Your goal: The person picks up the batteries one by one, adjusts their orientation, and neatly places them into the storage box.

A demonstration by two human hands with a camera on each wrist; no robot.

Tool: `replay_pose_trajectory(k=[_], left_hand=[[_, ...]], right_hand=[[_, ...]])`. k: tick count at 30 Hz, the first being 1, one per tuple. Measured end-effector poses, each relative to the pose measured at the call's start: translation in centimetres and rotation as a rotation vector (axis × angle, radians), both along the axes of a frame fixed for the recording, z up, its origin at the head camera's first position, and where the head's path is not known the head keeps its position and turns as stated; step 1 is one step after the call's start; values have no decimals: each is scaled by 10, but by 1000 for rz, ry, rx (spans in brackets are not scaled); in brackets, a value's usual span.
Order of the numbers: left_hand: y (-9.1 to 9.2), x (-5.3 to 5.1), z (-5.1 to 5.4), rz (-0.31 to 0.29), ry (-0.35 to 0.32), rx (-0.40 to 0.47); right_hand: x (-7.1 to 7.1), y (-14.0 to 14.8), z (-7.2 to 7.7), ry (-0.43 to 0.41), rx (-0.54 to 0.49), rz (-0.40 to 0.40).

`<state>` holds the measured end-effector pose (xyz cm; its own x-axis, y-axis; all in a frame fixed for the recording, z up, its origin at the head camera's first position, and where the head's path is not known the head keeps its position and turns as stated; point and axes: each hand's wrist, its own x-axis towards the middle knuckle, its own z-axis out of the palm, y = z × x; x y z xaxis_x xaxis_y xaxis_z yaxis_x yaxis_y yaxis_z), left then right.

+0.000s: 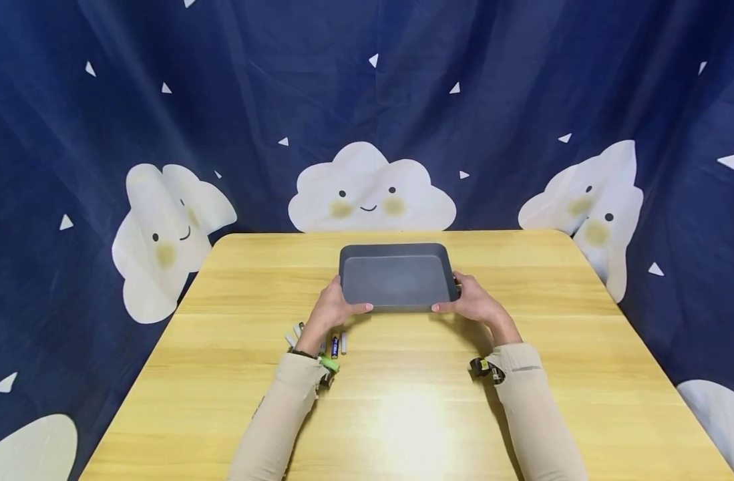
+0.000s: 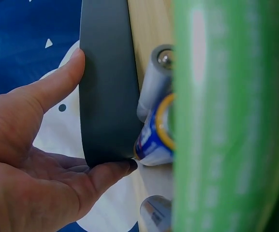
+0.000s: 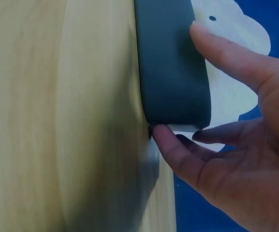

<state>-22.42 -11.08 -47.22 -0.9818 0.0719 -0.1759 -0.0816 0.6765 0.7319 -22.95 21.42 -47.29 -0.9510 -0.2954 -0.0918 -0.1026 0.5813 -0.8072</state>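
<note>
A dark grey rectangular tray (image 1: 397, 277) with raised walls is held at its two near corners. My left hand (image 1: 332, 307) grips the left corner, thumb along the front wall; in the left wrist view the left hand (image 2: 47, 140) has its fingers round the corner of the tray (image 2: 108, 82). My right hand (image 1: 477, 302) grips the right corner the same way, and in the right wrist view the right hand (image 3: 245, 121) has its thumb on the wall of the tray (image 3: 170, 63) and fingers at its end.
Several batteries lie beside and below my left wrist, among them a blue one (image 1: 334, 345) and a pale one (image 1: 344, 343). A green cylinder (image 1: 329, 364) shows at the left cuff. The wooden table (image 1: 559, 280) meets a dark blue curtain (image 1: 367, 80) with printed clouds.
</note>
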Motion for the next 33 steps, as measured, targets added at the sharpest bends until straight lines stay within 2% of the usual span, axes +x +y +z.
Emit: replay_pose_trajectory(k=[4, 11, 20, 24, 33], left_hand=[[-1, 1, 0, 6, -4, 8], [-2, 0, -3, 7, 14, 17], [-3, 0, -5, -3, 17, 27], [-3, 1, -6, -3, 19, 31], [-3, -1, -6, -23, 42, 34]], right_hand=[[0, 3, -1, 53, 116, 19], [-1, 7, -4, 69, 288, 19], [-1, 3, -3, 84, 543, 56], [-2, 0, -3, 97, 599, 67], [-4, -1, -3, 137, 630, 79]])
